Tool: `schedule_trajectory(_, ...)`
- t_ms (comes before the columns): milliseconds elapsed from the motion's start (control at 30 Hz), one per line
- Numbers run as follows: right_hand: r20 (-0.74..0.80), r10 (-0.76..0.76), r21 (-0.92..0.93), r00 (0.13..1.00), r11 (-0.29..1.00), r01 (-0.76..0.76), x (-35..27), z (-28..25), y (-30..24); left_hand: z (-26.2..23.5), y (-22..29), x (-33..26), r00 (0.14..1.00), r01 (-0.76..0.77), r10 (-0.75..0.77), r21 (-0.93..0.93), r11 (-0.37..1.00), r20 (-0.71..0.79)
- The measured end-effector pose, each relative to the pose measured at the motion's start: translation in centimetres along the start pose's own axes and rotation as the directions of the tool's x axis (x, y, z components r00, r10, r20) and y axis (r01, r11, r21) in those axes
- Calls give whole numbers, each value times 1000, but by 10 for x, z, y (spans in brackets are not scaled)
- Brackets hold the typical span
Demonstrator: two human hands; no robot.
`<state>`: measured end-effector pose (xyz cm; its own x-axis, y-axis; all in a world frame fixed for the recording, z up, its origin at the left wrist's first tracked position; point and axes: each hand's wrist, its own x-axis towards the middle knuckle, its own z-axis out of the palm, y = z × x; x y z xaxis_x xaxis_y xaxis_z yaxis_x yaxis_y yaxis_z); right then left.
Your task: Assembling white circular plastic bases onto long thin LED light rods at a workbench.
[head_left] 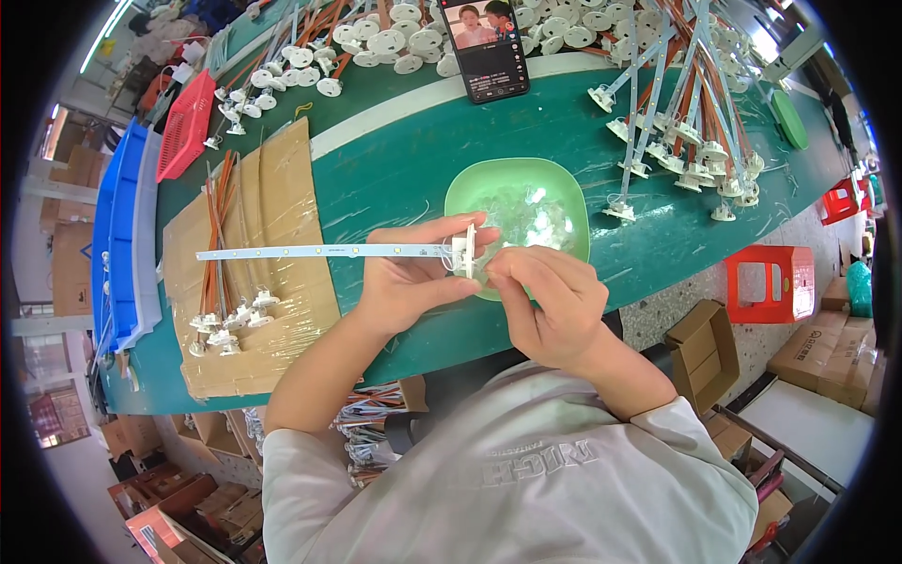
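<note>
Between the thumb and fingers of my left hand [399, 280] is the white round base [469, 252] of an LED light strip. Its pale strip [319, 251] of small LEDs reaches out to the left, over a cardboard sheet. My right hand [556, 305] is closed in a pinch just right of the base's flat face; whatever its fingertips hold is hidden or too small to name. Just beyond both hands stands a light green bowl [458, 183] with small clear plastic-looking pieces [536, 209] in it. The hands partly cover its near side.
On the cardboard [282, 188] lie several strips with white bases [225, 329]. A blue bin [124, 254] and red basket [186, 127] flank the table's left. More strips [695, 155] are heaped at right. A phone [487, 61] leans near piled white discs [387, 41]. A red stool [794, 282] stands right.
</note>
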<state>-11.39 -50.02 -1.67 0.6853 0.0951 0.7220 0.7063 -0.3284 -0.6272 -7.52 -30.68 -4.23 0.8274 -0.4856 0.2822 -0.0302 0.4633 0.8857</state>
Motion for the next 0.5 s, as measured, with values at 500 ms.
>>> schedule_trajectory(500, 32, -99, -109, 995, 989, 102, 0, -1, 1, 3, 4, 0, 997, 54, -57, -77, 996, -44)
